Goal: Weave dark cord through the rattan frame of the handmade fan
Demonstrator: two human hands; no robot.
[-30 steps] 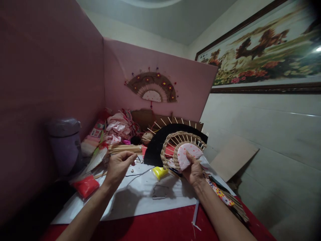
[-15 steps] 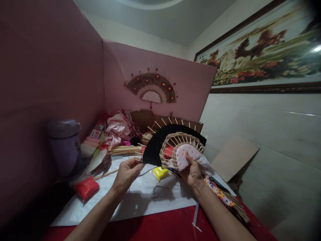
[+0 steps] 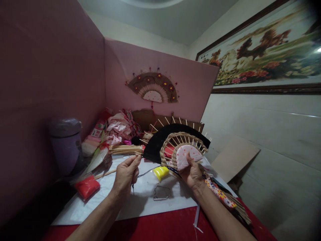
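Note:
A half-round craft fan [image 3: 163, 137] with a black band, braided straw trim, thin wooden sticks and a pink dotted centre is held up over the table. My right hand [image 3: 192, 172] grips it at the pink centre, thumb on top. My left hand [image 3: 126, 172] is closed in a pinch by the fan's left end, close to the lowest stick tips. A thin black cord [image 3: 147, 171] runs from its fingers toward the underside of the fan, and a dark end dangles below the hand. The fingertips partly hide what they pinch.
Yellow clay packet [image 3: 161, 173], wire piece [image 3: 161, 194] and red packet [image 3: 87, 188] lie on the white sheet [image 3: 150, 207]. Behind are a stick bundle [image 3: 124, 149], pink cloth [image 3: 121, 124] and a purple cup [image 3: 66, 147]. A finished fan [image 3: 152, 87] hangs on the pink board.
My left hand has turned, its fingers curling more closed and moving slightly up and left. The black cord below it shows more clearly. The fan has tilted slightly in my right hand.

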